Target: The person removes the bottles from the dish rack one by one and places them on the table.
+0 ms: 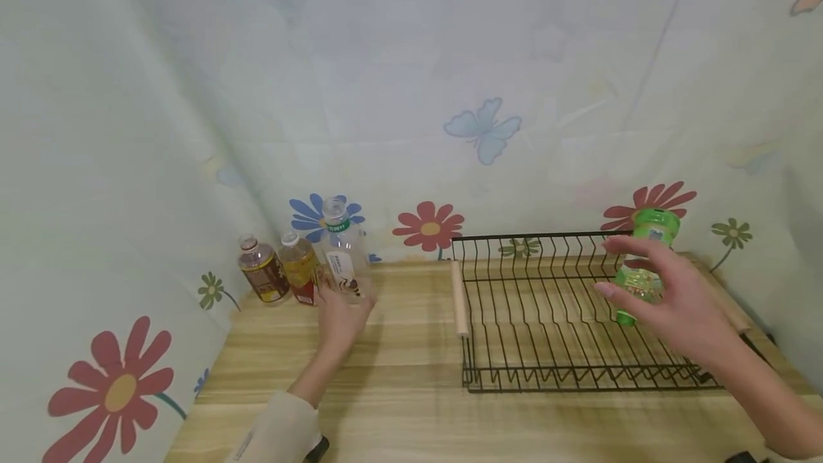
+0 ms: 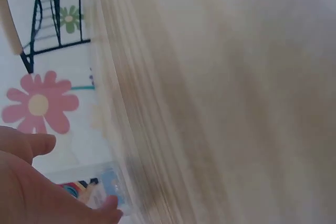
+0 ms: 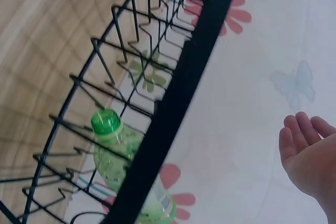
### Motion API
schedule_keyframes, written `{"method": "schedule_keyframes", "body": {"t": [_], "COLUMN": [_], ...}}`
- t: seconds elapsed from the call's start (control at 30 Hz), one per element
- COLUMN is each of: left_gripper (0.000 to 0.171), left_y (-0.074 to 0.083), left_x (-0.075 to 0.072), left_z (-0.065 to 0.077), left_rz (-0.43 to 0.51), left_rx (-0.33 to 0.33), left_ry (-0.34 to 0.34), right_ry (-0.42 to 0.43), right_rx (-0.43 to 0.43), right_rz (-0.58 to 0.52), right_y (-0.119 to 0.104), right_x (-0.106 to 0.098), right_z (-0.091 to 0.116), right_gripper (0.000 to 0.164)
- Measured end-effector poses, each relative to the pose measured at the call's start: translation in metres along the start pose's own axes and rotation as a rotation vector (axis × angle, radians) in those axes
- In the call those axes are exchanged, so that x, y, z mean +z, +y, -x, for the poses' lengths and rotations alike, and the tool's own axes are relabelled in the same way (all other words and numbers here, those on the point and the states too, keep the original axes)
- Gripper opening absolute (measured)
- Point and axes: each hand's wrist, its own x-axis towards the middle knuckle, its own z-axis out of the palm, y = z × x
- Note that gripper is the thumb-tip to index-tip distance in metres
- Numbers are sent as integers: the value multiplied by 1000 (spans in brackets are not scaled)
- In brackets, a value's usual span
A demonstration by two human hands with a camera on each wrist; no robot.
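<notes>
A clear plastic bottle (image 1: pixel 347 263) without a cap stands at the left back, with a green neck band and a pale label. My left hand (image 1: pixel 343 316) is around its lower part, fingers on one side and thumb on the other. In the left wrist view, a small gap shows between the thumb (image 2: pixel 44 144) and the bottle. A green-tinted bottle (image 3: pixel 113 158) leans upside down in the black wire rack (image 1: pixel 534 370), its green cap low. My right hand (image 1: pixel 681 302) hovers in front of this bottle, thumb and fingers spread, holding nothing.
Left of the clear bottle stand a small bottle with a yellow and red label (image 1: pixel 298 270) and a dark-labelled bottle (image 1: pixel 263 271), both capless. The rack has wooden handles (image 1: pixel 459 299) on its sides. Behind the wooden table (image 1: pixel 392 377) hangs a flower-printed curtain (image 1: pixel 386 106).
</notes>
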Motion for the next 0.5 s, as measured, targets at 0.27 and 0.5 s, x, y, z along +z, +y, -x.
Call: {"method": "schedule_keyframes", "body": {"t": [0.27, 0.5], "left_gripper": [84, 95], "left_y": [32, 71], "left_x": [-13, -14], "left_z": [57, 104], "left_rz": [210, 274], "left_rx": [-94, -20], "left_ry": [-361, -654], "right_ry": [70, 171], "right_rx": [50, 123], "right_rz": [-19, 22], "right_y": [19, 49], "right_x": [-23, -33], "right_z": [-3, -4], "right_gripper": [63, 61]}}
